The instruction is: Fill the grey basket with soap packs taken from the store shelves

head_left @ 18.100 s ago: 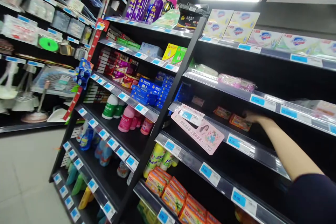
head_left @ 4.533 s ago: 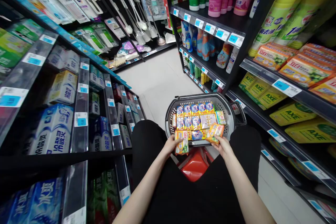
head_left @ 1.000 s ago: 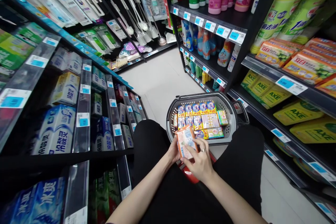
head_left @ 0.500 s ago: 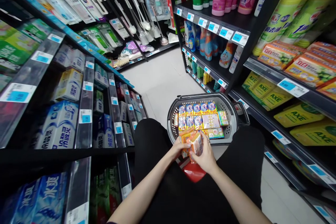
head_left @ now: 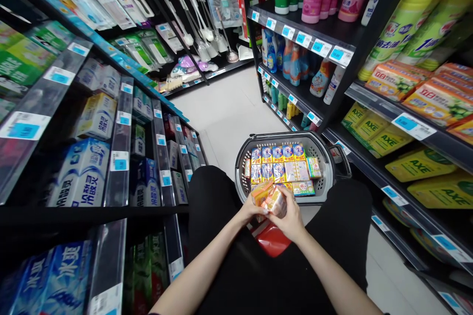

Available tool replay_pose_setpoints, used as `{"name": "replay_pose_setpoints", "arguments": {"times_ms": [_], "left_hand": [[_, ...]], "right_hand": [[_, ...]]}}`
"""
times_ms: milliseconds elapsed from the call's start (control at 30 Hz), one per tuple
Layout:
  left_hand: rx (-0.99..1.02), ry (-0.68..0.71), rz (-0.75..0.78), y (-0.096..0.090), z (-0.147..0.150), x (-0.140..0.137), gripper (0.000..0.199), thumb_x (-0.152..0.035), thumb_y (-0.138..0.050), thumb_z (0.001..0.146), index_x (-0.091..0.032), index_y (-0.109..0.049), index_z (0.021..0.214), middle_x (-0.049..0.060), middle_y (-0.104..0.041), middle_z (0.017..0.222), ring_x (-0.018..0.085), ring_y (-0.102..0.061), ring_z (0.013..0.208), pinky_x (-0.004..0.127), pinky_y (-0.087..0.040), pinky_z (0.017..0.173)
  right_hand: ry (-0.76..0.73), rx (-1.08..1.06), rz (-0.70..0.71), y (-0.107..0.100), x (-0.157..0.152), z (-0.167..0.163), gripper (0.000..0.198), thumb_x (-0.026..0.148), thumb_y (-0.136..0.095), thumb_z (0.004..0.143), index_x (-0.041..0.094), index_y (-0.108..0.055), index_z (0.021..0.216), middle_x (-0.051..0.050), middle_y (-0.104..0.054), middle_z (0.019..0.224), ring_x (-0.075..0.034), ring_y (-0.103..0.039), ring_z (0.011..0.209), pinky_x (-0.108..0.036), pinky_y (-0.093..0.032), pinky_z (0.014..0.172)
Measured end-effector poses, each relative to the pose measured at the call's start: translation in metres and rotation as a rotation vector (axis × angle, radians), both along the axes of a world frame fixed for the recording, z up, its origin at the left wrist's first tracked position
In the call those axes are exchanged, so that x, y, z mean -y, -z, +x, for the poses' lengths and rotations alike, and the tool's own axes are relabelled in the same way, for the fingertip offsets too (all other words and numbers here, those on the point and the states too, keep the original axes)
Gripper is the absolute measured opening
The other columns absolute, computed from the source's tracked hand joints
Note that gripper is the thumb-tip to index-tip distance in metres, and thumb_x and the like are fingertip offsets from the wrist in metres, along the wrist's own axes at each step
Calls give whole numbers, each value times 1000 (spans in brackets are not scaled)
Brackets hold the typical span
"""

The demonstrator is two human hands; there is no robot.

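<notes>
Between the two hands, right at the near rim of the basket (head_left: 321, 192), sit two small orange packets (head_left: 269, 199), pressed side by side and lying just above the basket's front edge. The left hand (head_left: 248, 211) closes on the left-hand packet, fingers curled round its near end; the right hand (head_left: 291, 216) wraps the right-hand packet from the outer side, fingers folded over the top, a ring on one of them. Both hands have a firm hold, neither one is spread open, and the packets touch each other in the middle. Their long axes seem to run away from the person toward the basket's far wall, though the fingers hide much of the wrapping, so the exact tilt is hard to call.

Directly beyond the packets, the basket is filled with rows of small packets (head_left: 281, 162) standing flat in a tidy grid: blue-and-yellow ones across the back, paler ones to the right, a green-edged one at the far right. The near row is only partly filled, with one pale packet lying at its right end just beside the right hand's fingertips. Both hands are about equally near to that row, the left one toward its left end.

Under the wrists shows a red stool (head_left: 273, 241), and the person's dark trousers frame the basket on either side. Shelves (head_left: 369, 103) of cleaning goods and price tags rise to left and right, with pale floor (head_left: 229, 118) running up the aisle.
</notes>
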State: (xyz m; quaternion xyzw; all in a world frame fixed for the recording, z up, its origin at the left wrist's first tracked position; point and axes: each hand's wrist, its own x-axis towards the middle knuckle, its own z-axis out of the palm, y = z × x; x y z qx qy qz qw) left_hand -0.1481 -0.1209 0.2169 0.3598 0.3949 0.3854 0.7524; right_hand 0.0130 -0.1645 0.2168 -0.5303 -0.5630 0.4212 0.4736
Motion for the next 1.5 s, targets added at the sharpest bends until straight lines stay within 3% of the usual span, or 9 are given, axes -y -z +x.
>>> {"name": "replay_pose_setpoints", "arguments": {"times_ms": [133,267,400,533,733,967,1167,1400,1500], "left_hand": [[73,-10,-152,8,-7,-1,90,-55,-91,43,-14,-59,116,17,-65,109,40,-56,112,47,-48,95],[97,-124,-269,18,-16,-4,85,-60,-88,48,-14,-57,112,17,-64,111,39,-58,111,46,-51,92],[70,-149,-386,18,-14,-9,75,-61,-85,56,-11,-59,107,18,-66,106,37,-60,107,43,-54,89],[-53,-132,-472,14,-9,-10,67,-55,-85,61,-9,-63,104,16,-68,88,30,-67,87,34,-58,74],[-120,8,-591,22,-11,-9,58,-58,-76,70,-9,-60,95,12,-63,68,27,-63,56,36,-55,51],[-99,-1,-607,26,-11,-11,44,-49,-72,75,-9,-60,88,11,-62,66,23,-61,52,29,-50,44],[-188,-116,-639,17,-4,-13,27,-33,-67,82,-8,-60,90,10,-63,70,19,-60,53,26,-52,48],[-177,-175,-563,19,-4,-12,50,-34,-80,71,-10,-57,109,9,-65,79,20,-62,62,27,-52,57],[-156,-184,-535,20,-5,-11,56,-30,-82,67,-9,-57,112,12,-67,92,21,-65,75,27,-53,65]], "right_hand": [[48,-510,-295,-5,-6,8,67,48,-73,69,23,-53,127,-10,-59,131,-27,-58,117,-42,-48,99],[38,-1009,-657,-19,-14,29,66,69,-56,75,16,-63,113,-14,-69,108,-29,-67,96,-41,-57,76],[32,-1158,-730,-32,-20,47,60,66,-56,76,17,-64,110,-13,-71,97,-28,-68,88,-41,-57,70],[186,-1226,-703,-21,-27,54,54,61,-58,79,18,-64,110,-12,-71,98,-27,-69,87,-41,-56,76],[409,-1173,-720,5,-38,59,38,51,-58,83,17,-63,99,-7,-71,84,-21,-68,75,-33,-57,74],[520,-1135,-801,7,-43,55,26,37,-54,84,18,-60,100,-4,-70,79,-20,-67,68,-33,-58,64],[610,-1040,-818,17,-43,60,20,32,-59,81,17,-60,95,-2,-67,69,-16,-63,56,-27,-53,51],[594,-985,-889,31,-42,61,21,32,-66,77,18,-60,92,-2,-67,69,-16,-63,53,-26,-52,49],[584,-946,-943,32,-41,60,20,31,-65,79,17,-59,92,-2,-66,66,-16,-63,54,-25,-52,48]]}}
